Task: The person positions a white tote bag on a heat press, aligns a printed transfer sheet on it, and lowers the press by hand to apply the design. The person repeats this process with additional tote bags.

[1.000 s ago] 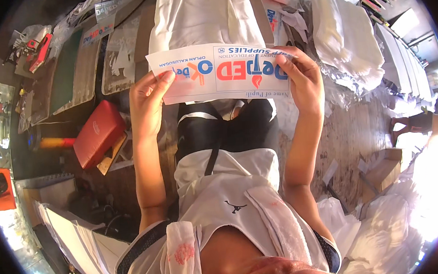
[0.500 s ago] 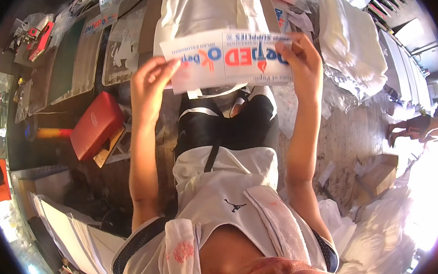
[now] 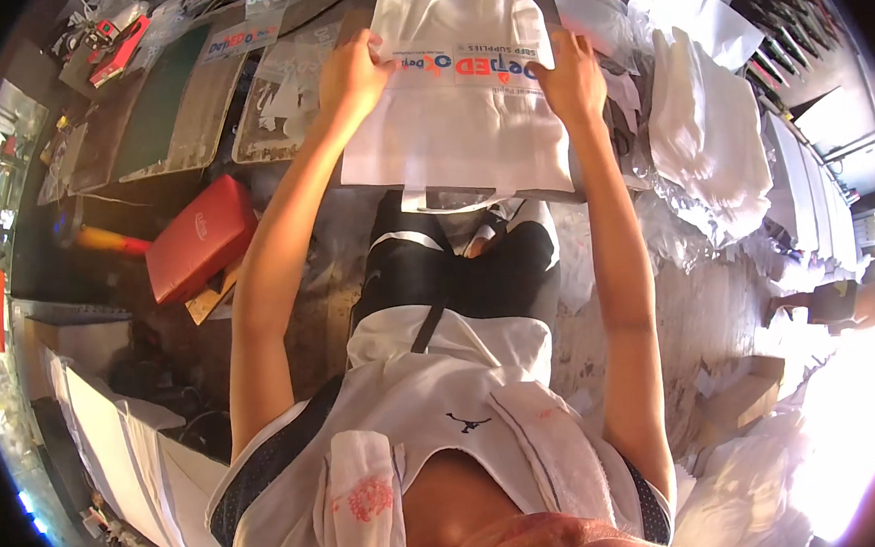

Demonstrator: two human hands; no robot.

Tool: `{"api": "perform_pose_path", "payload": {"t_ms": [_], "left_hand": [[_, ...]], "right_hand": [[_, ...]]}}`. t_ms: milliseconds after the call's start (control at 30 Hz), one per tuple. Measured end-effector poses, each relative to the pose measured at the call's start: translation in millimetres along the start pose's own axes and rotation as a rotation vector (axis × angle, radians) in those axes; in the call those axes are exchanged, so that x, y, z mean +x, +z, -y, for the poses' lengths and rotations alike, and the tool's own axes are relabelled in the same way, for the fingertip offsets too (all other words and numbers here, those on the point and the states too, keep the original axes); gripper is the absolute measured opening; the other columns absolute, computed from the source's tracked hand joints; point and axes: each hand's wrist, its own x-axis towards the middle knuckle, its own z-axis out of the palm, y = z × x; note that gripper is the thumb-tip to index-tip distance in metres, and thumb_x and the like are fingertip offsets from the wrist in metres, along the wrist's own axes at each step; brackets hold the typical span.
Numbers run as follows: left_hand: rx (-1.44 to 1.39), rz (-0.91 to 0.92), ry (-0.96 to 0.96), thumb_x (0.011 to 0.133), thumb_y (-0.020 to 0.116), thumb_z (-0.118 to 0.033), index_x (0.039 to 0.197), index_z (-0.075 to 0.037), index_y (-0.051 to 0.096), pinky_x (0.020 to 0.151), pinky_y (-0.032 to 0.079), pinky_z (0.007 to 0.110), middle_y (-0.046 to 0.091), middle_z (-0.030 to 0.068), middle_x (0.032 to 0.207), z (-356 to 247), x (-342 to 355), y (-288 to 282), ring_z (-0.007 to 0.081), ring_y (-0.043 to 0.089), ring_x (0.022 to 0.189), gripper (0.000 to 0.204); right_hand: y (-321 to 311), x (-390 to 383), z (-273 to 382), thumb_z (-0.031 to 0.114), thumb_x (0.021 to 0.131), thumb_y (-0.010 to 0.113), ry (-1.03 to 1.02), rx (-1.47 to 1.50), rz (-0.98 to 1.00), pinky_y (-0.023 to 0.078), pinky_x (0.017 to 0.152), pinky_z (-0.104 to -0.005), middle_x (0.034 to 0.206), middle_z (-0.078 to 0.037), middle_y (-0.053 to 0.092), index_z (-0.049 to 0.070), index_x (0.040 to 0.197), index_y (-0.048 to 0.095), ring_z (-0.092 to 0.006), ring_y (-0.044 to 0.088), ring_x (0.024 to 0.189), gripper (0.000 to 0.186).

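A white fabric tote bag (image 3: 449, 137) lies flat on a dark board in front of me, its handle (image 3: 458, 204) hanging over the near edge. Across the bag's upper half rests a thin printed film sheet (image 3: 470, 66) with blue and red lettering. My left hand (image 3: 354, 80) grips the sheet's left end with bent fingers. At the opposite end my right hand (image 3: 574, 77) holds the sheet between thumb and fingers. Both hands touch or nearly touch the bag; the sheet's outer edges are partly hidden under them.
To the right is a pile of white bags (image 3: 704, 122) with clear plastic below it. A red box (image 3: 200, 238) sits at the left, beside an orange-yellow handle (image 3: 110, 240). Several flat boards (image 3: 163, 120) stand farther left. Another person (image 3: 840, 302) shows at the far right.
The printed sheet, held up in the air before, has moved away from me and down onto the bag. Both hands went with it, and more of the bag now shows.
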Motion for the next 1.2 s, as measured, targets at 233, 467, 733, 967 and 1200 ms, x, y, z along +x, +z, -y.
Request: {"api": "perform_pose_path", "payload": {"t_ms": [233, 467, 733, 967, 1200], "left_hand": [[0.012, 0.001, 0.472, 0.093, 0.078, -0.031, 0.121, -0.007, 0.075, 0.101, 0.054, 0.045, 0.072, 0.0125, 0.125, -15.4, -11.8, -4.1, 0.0336, 0.068, 0.118, 0.037], [0.038, 0.044, 0.524, 0.096, 0.075, -0.034, 0.122, -0.008, 0.078, 0.107, 0.051, 0.046, 0.073, 0.0127, 0.132, 0.6, -9.1, 4.3, 0.0347, 0.067, 0.123, 0.037], [-0.245, 0.141, 0.278, 0.099, 0.072, -0.018, 0.113, -0.005, 0.078, 0.099, 0.056, 0.041, 0.077, 0.0128, 0.119, -81.3, -44.0, -120.6, 0.0285, 0.074, 0.108, 0.02], [-0.306, -0.146, 0.429, 0.103, 0.069, -0.013, 0.115, -0.001, 0.076, 0.082, 0.056, 0.031, 0.077, 0.0091, 0.104, -135.1, 28.3, -266.6, 0.017, 0.072, 0.088, 0.018], [-0.076, 0.129, 0.383, 0.101, 0.069, -0.012, 0.114, -0.001, 0.075, 0.083, 0.056, 0.031, 0.077, 0.0087, 0.105, -141.9, 193.9, -159.0, 0.0169, 0.072, 0.09, 0.018]], "right_hand": [[-16.8, -6.9, 11.8, 0.028, 0.092, 0.081, -0.38, 0.071, 0.148, 0.053, 0.099, -0.0429, 0.121, -0.004, 0.073, 0.011, 0.115, 0.077, -0.0322, 0.064, 0.114, 0.029], [-3.5, -9.5, 10.4, 0.029, 0.092, 0.081, -0.412, 0.055, 0.15, 0.052, 0.098, -0.0432, 0.12, -0.005, 0.074, 0.009, 0.114, 0.078, -0.0318, 0.064, 0.11, 0.03], [-73.5, -21.9, 46.8, 0.028, 0.087, 0.083, -0.409, 0.067, 0.056, 0.052, 0.099, -0.0458, 0.12, -0.006, 0.073, 0.008, 0.114, 0.078, -0.0324, 0.064, 0.115, 0.033], [-156.2, -50.1, 73.9, 0.015, 0.086, 0.084, -0.304, 0.325, 0.137, 0.057, 0.093, -0.0405, 0.119, -0.008, 0.073, 0.008, 0.114, 0.077, -0.0276, 0.07, 0.111, 0.03], [-153.3, -91.6, 73.5, 0.003, 0.083, 0.084, -0.197, 0.594, 0.279, 0.059, 0.082, -0.0343, 0.11, -0.011, 0.076, 0.005, 0.109, 0.078, -0.023, 0.075, 0.092, 0.027]]}}
